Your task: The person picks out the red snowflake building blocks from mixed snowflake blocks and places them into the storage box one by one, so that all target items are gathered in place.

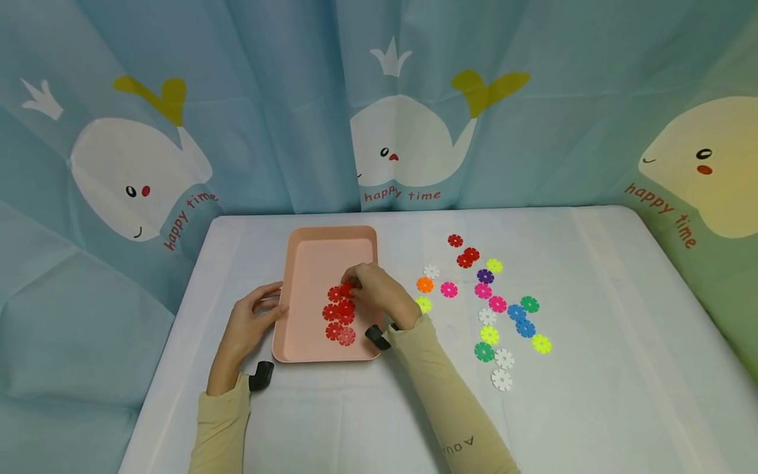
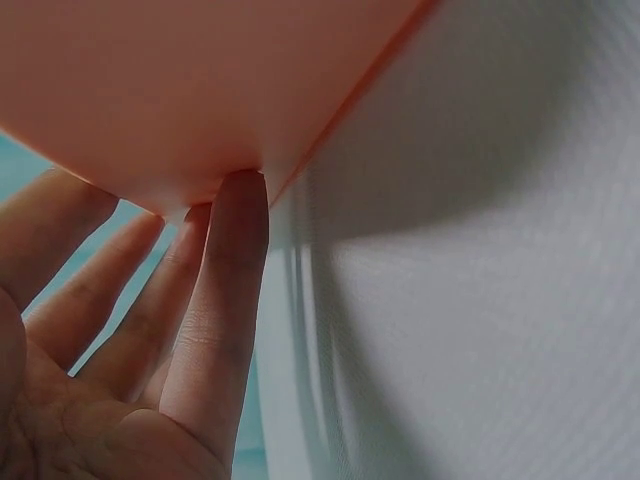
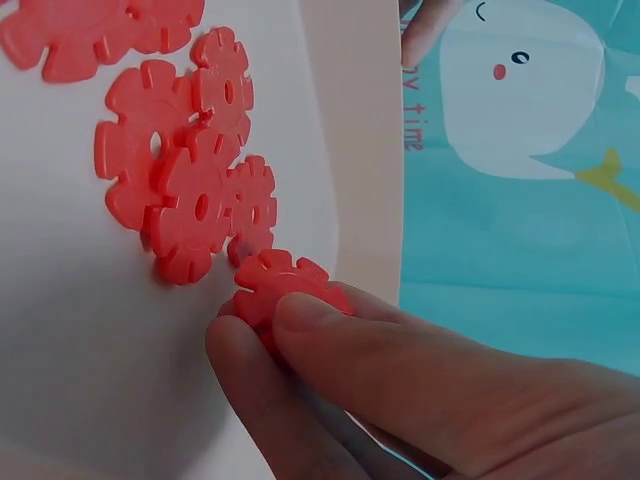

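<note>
At centre frame, I have the right hand (image 1: 379,288) pinching 1 red disc (image 3: 268,281) over the tray (image 1: 326,257); the left hand (image 1: 250,324), fingers nearly straight, touches the tray's left rim.

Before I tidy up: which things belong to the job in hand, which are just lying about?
In the job:
right hand, pinching a red disc
left hand, touching the pink tray
red discs in the tray
three red discs outside, probably

Apparently lying about:
other-coloured discs on the table

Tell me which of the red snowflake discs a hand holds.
The red snowflake disc pinched by the right hand; the other red discs lie loose in the pink tray or on the table.
</note>
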A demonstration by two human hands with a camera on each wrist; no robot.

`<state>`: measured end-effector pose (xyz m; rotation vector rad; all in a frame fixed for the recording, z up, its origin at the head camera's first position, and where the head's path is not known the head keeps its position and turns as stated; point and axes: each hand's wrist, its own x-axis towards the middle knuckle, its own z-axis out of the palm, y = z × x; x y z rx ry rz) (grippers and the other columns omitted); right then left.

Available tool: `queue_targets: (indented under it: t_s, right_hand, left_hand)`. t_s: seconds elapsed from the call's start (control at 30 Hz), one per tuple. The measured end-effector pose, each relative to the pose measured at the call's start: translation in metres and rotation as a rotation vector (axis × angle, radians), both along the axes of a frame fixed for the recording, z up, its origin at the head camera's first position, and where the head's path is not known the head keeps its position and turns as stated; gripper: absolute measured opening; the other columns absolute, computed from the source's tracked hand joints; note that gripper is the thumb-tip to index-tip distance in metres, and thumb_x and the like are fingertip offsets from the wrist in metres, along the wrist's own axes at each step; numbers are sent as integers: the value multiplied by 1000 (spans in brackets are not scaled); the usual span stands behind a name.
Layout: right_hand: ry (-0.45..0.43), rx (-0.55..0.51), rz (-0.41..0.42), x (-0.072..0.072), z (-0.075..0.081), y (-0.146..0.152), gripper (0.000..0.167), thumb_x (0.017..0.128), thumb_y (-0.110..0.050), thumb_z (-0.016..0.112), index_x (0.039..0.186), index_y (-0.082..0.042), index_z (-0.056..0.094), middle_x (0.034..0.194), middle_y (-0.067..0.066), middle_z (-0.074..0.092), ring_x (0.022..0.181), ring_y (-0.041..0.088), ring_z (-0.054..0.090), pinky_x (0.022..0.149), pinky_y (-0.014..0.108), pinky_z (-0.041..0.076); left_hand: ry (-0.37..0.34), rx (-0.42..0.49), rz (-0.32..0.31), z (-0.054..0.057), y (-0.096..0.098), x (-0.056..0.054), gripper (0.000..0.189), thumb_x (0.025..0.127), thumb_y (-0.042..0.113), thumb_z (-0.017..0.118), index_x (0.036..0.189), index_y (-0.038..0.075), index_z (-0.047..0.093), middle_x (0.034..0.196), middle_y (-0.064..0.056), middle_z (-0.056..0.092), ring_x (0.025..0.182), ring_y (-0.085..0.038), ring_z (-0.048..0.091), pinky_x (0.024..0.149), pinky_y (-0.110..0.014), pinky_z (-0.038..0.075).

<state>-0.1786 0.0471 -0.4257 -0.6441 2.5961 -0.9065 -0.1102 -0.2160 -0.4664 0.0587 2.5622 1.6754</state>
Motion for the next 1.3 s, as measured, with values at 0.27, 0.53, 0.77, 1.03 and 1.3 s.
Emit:
queue_targets:
  t_s: [0.27, 0.53, 0.77, 1.03, 1.3]
  right_hand:
    - [-22, 15, 3, 0, 1, 0, 20, 90, 4, 68, 110, 0, 72, 100, 12, 70, 89, 22, 61, 86, 33, 54]
    - [-18, 25, -14, 2, 2, 0, 22, 89, 2, 70, 111, -1, 72, 105, 11, 68, 92, 23, 62, 86, 33, 55]
    - [-8, 20, -17, 4, 4, 2, 26, 88, 2, 71, 114, -1, 71, 108, 12, 67, 95, 23, 63, 88, 34, 55]
    - [1, 15, 12, 7, 5, 5, 29, 87, -2, 75, 115, 1, 70, 107, 14, 67, 92, 23, 63, 86, 34, 55]
    - [-5, 4, 2, 8, 11, 8, 28, 88, -3, 73, 116, 0, 70, 108, 14, 68, 93, 23, 63, 87, 34, 55]
  left_hand:
    - [-10, 1, 6, 1, 1, 0, 52, 95, 14, 68, 143, 4, 52, 139, -19, 56, 119, -35, 59, 84, -12, 47]
    - [-4, 1, 1, 0, 1, 0, 52, 95, 14, 68, 143, 3, 52, 140, -20, 56, 119, -36, 59, 84, -12, 47]
    - [-5, -12, 4, 1, 0, 0, 52, 95, 14, 69, 143, 4, 52, 140, -19, 56, 119, -35, 60, 85, -11, 46]
    - [-8, -13, 3, 0, 0, 0, 52, 95, 15, 68, 143, 4, 51, 140, -19, 56, 120, -35, 60, 85, -11, 46]
    - [1, -20, 2, 0, 0, 0, 52, 95, 15, 69, 143, 4, 52, 140, -19, 56, 119, -35, 60, 86, -11, 46]
